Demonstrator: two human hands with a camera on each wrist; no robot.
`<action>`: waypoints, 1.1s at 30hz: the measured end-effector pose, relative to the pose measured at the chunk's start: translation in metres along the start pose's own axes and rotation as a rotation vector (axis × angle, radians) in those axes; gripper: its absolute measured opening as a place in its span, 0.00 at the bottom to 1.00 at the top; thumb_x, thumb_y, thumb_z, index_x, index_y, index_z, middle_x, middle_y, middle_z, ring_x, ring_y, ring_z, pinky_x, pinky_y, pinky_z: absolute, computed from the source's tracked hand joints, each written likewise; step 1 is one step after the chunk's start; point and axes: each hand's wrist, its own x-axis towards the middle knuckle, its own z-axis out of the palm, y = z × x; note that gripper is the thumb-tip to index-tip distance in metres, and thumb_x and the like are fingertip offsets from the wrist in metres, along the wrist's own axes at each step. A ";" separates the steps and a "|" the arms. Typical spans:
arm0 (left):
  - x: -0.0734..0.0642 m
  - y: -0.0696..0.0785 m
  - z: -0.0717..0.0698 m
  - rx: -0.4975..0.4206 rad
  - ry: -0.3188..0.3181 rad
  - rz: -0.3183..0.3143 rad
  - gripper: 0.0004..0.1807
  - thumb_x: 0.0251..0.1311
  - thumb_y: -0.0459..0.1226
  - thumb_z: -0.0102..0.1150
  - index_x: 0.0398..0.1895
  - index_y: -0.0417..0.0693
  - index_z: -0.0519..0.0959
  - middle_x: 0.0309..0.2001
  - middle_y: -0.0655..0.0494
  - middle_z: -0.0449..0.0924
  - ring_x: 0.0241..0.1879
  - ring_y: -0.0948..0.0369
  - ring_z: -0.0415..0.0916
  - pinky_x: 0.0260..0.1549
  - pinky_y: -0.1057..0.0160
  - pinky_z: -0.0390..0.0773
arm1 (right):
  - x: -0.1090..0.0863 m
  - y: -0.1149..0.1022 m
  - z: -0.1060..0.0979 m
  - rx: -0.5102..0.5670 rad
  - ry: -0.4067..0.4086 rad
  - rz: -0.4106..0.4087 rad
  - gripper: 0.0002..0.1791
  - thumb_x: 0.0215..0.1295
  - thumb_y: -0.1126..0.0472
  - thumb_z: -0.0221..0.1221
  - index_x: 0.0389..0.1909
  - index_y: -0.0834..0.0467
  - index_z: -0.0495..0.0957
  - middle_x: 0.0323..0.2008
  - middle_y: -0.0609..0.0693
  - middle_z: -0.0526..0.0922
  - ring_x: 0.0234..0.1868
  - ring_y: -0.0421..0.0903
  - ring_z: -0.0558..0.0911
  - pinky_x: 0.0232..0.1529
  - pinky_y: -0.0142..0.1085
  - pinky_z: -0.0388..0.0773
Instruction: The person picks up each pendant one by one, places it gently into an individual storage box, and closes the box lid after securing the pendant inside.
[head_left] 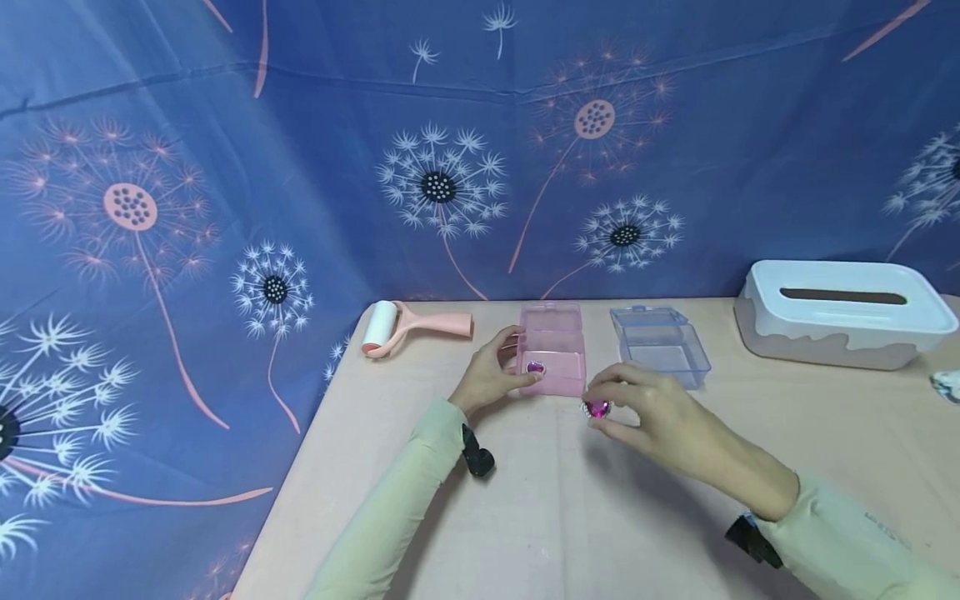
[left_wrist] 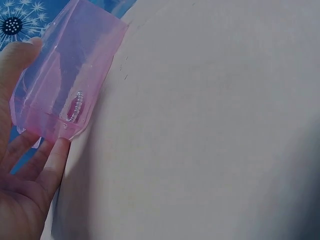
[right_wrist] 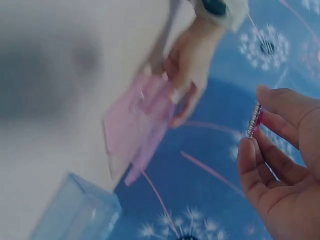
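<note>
"So, log the right grip (head_left: 662,417) first: loaded or not?"

"Loaded. Thumb and fingertips pinch a magenta jewel (head_left: 597,408), held just off the near right corner of the pink case (head_left: 566,377). The right-wrist view shows it edge-on, fingertips at its beaded silver rim; my reading is that the rim gives better purchase than the stone."

"And the left grip (head_left: 486,382)?"

"Grasping the pink case by its left side, thumb at the front. Probably a steadying hold, since thin plastic would slide if nudged. Whether the base sits flat on the bench (head_left: 525,517), I cannot tell."

"Contents?"

"A second jewel (head_left: 536,367), in the front part, beside the left thumb. The raised lid (head_left: 551,317) is on the far side, towards the patterned cloth (head_left: 465,83), which presumably suits access from the person's side."

"Surroundings?"

"A bluish clear case (head_left: 666,346) stands to the right of the pink one, apart from it, its lid also raised. A tissue box (head_left: 832,335) is farther right; a pink-handled roller (head_left: 442,324) lies at the left. Neither touches a grip. I judge that spacing useful: both forearms get free room."
</note>
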 end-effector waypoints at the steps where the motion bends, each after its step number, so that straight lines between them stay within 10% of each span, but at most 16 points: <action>1: 0.000 0.000 0.000 0.004 0.001 0.001 0.47 0.45 0.33 0.75 0.70 0.46 0.61 0.65 0.43 0.70 0.65 0.49 0.69 0.61 0.58 0.74 | 0.005 0.004 -0.004 -0.009 0.013 0.010 0.14 0.43 0.68 0.73 0.34 0.57 0.84 0.35 0.45 0.84 0.36 0.41 0.83 0.38 0.27 0.80; 8: 0.000 0.000 -0.002 0.025 0.011 -0.003 0.46 0.46 0.34 0.75 0.70 0.48 0.62 0.65 0.44 0.70 0.65 0.49 0.69 0.62 0.57 0.73 | 0.038 0.031 -0.003 -0.033 -0.019 0.115 0.11 0.49 0.67 0.72 0.35 0.60 0.85 0.35 0.49 0.85 0.30 0.43 0.82 0.28 0.35 0.82; 21: -0.002 0.002 0.001 -0.005 -0.006 -0.017 0.47 0.45 0.33 0.76 0.70 0.47 0.61 0.65 0.44 0.69 0.65 0.49 0.69 0.62 0.57 0.74 | 0.055 0.077 0.050 0.037 -0.266 0.293 0.10 0.52 0.70 0.68 0.37 0.64 0.84 0.38 0.57 0.87 0.41 0.54 0.84 0.45 0.47 0.83; 33: -0.010 0.027 -0.004 -0.029 -0.042 -0.001 0.44 0.47 0.29 0.73 0.68 0.41 0.61 0.66 0.34 0.65 0.66 0.41 0.65 0.64 0.49 0.71 | 0.058 0.094 0.073 0.037 -0.388 0.256 0.05 0.49 0.69 0.70 0.28 0.62 0.84 0.26 0.50 0.85 0.29 0.44 0.80 0.34 0.38 0.80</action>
